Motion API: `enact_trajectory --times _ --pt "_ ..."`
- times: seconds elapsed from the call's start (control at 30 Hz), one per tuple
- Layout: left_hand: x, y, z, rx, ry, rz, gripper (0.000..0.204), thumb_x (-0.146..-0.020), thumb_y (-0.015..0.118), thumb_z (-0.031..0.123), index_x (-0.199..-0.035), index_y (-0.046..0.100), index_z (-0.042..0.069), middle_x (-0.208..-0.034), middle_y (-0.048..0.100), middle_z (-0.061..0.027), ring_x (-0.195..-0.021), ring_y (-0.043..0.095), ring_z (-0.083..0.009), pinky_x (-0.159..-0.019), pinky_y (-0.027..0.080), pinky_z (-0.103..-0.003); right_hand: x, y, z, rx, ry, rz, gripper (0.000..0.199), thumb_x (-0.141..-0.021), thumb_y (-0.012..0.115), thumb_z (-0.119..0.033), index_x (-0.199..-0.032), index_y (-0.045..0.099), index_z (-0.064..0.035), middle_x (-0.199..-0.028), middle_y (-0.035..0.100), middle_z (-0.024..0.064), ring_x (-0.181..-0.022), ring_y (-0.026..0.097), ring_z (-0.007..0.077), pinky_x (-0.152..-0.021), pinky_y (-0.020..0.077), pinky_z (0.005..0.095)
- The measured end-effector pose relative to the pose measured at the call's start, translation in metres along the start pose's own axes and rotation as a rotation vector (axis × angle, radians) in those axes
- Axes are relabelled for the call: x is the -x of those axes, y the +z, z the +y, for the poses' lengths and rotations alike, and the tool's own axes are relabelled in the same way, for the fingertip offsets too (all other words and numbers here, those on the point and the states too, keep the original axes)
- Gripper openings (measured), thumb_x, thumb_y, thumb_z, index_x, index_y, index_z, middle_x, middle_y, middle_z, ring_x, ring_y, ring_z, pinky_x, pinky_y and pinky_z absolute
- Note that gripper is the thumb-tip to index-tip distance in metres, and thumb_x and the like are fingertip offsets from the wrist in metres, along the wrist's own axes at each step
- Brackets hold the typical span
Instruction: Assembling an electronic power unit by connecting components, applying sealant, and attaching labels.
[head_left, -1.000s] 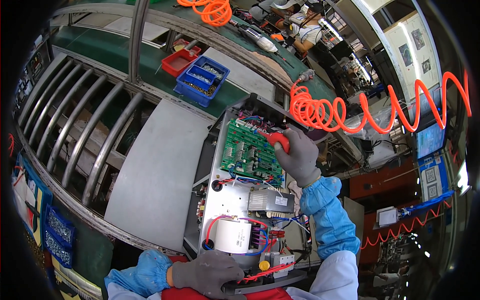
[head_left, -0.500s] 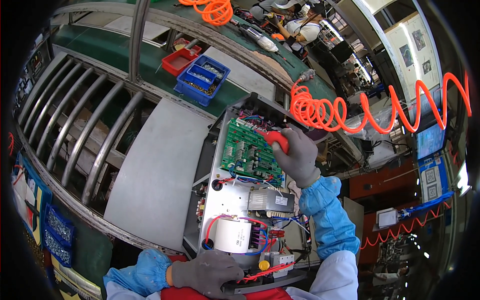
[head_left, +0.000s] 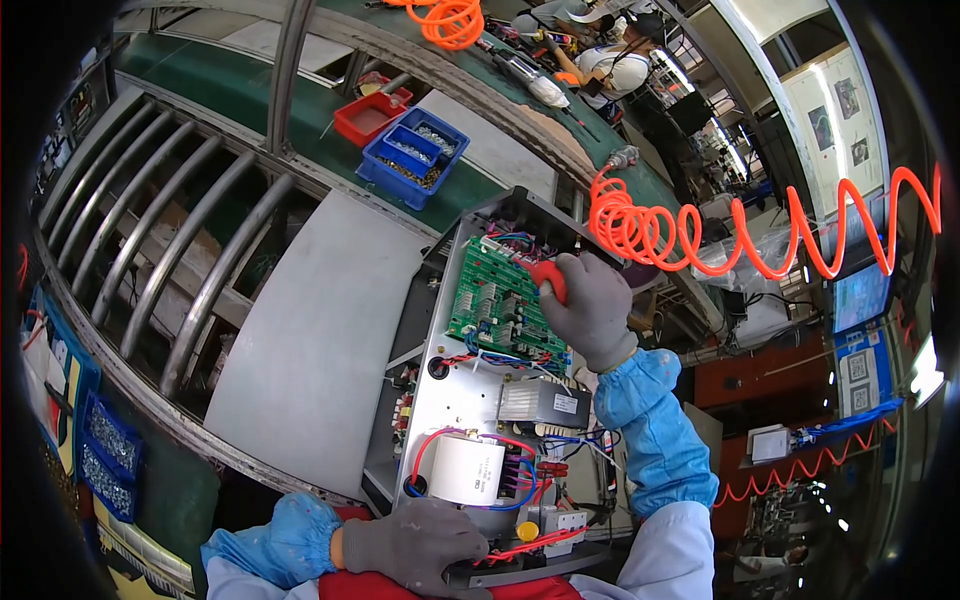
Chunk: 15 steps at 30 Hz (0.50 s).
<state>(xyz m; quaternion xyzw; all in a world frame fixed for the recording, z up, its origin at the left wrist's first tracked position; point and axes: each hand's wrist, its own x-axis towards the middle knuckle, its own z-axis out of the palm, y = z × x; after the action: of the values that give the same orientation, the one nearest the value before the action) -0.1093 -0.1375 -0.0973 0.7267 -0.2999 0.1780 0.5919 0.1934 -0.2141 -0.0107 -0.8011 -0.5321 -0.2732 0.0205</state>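
Observation:
An open electrical unit with a metal case (head_left: 462,386) lies in front of me. My right hand (head_left: 592,308), in a grey glove, is closed round a red-handled tool (head_left: 547,281) over the far right part of the green circuit board (head_left: 497,298). The tool's working end is too small to make out against the board and wires. My left hand (head_left: 412,545), gloved too, grips the unit's near edge, beside red wires (head_left: 530,547); some of its fingertips are hidden. Between the hands sit a white cylinder (head_left: 467,470) and a grey transformer-like block (head_left: 545,402).
Blue bins (head_left: 414,158) of small metal parts and a red bin (head_left: 372,115) stand beyond the unit. Metal rollers (head_left: 215,280) and a pale grey plate (head_left: 310,350) lie left. An orange coiled hose (head_left: 690,240) hangs at right. Another person (head_left: 620,75) works far off.
My right hand with the red-handled tool has shifted slightly left over the board. My left hand keeps its place on the near edge. The whole view has moved a little.

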Motion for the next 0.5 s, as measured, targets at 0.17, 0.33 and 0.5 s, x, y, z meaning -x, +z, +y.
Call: enact_trajectory --times 0.17,0.33,0.5 --pt "-0.0001 -0.0002 0.0011 0.005 -0.021 -0.018 0.042 -0.074 0.080 0.049 -0.077 0.065 0.011 -0.069 0.061 -0.0033 -0.061 0.060 -0.0207 -0.051 0.046 -0.033 -0.0005 0.0016 -0.0036 0.021 -0.100 0.041 0.024 -0.072 0.072 -0.018 -0.093 0.062 -0.0091 -0.074 0.055 0.0089 -0.068 0.060 0.0300 -0.059 0.0464 0.0421" --pt "-0.0024 -0.0007 -0.0009 0.017 0.003 0.005 0.042 -0.074 0.080 0.049 -0.076 0.065 0.011 -0.069 0.060 -0.0037 -0.061 0.060 -0.0210 -0.052 0.047 -0.034 -0.0024 0.0000 -0.0056 -0.050 -0.058 0.055 0.026 -0.072 0.072 -0.018 -0.094 0.062 -0.0086 -0.075 0.056 0.0092 -0.068 0.060 0.0302 -0.059 0.0469 0.0417" --pt "-0.0021 -0.0029 0.0004 0.000 -0.009 -0.026 0.042 -0.074 0.080 0.049 -0.076 0.064 0.010 -0.067 0.060 -0.0033 -0.060 0.060 -0.0208 -0.051 0.046 -0.034 -0.0040 0.0039 -0.0056 -0.072 -0.066 0.083 0.027 -0.072 0.073 -0.017 -0.095 0.063 -0.0074 -0.076 0.056 0.0100 -0.069 0.060 0.0307 -0.060 0.0476 0.0418"
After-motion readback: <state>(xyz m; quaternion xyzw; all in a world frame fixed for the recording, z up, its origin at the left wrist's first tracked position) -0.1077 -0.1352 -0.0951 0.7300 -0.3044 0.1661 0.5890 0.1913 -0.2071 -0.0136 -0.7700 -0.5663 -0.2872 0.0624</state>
